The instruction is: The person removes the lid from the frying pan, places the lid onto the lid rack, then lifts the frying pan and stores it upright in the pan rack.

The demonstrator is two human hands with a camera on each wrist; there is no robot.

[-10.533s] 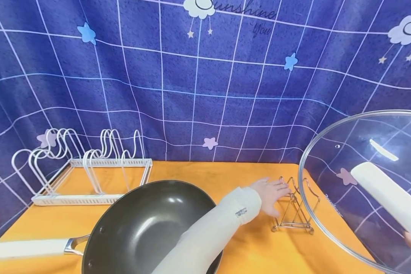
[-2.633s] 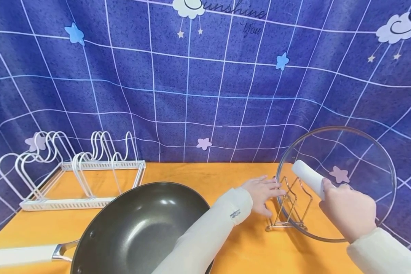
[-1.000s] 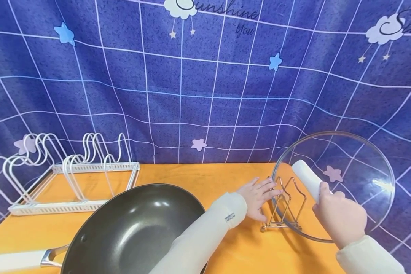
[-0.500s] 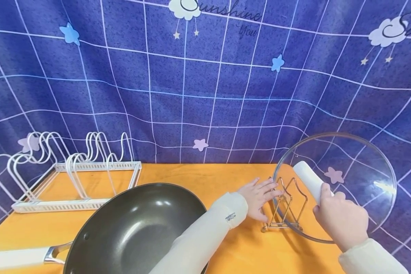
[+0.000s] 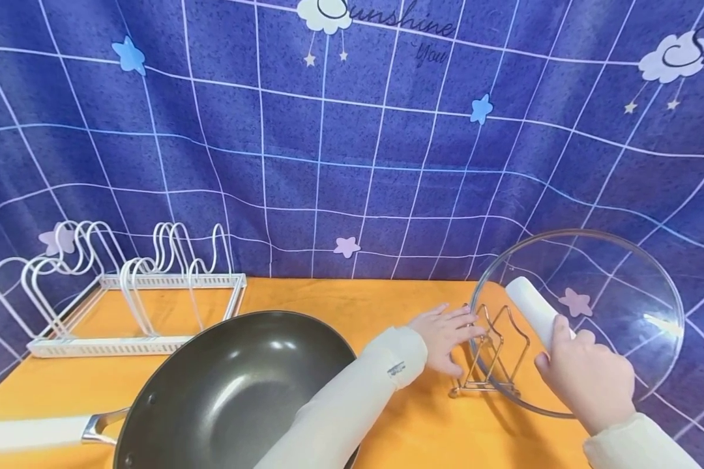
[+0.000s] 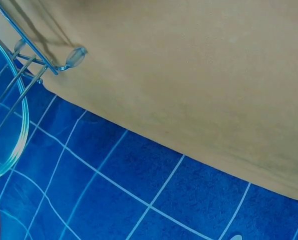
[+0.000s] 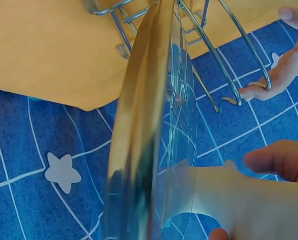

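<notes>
While the right hand (image 5: pixel 589 378) gripped the white handle (image 5: pixel 532 306), seemingly to hold the glass lid (image 5: pixel 616 280) on edge at the four-o'clock wire rack (image 5: pixel 487 385), the left hand (image 5: pixel 442 340), fingers spread, touched the rack's nine-o'clock side, probably for steadiness.

Bright, even light seems to fall from above on the orange worktop (image 5: pixel 328 293), leaving soft shadows beneath the pale sleeve (image 5: pixel 349 407) and in front of the wire rack (image 5: pixel 485 385). I catch glints along the far wall of the wok (image 5: pixel 270 391) and a hard white streak of glare on the glass lid (image 5: pixel 616 306). The blue curtain (image 5: pixel 387 137) darkens towards the left edge. The left-wrist view looks dimmer, the worktop turned a dull beige; in the right-wrist view the lid's near rim (image 7: pixel 139 130) runs soft and blurred, golden with reflection.
</notes>
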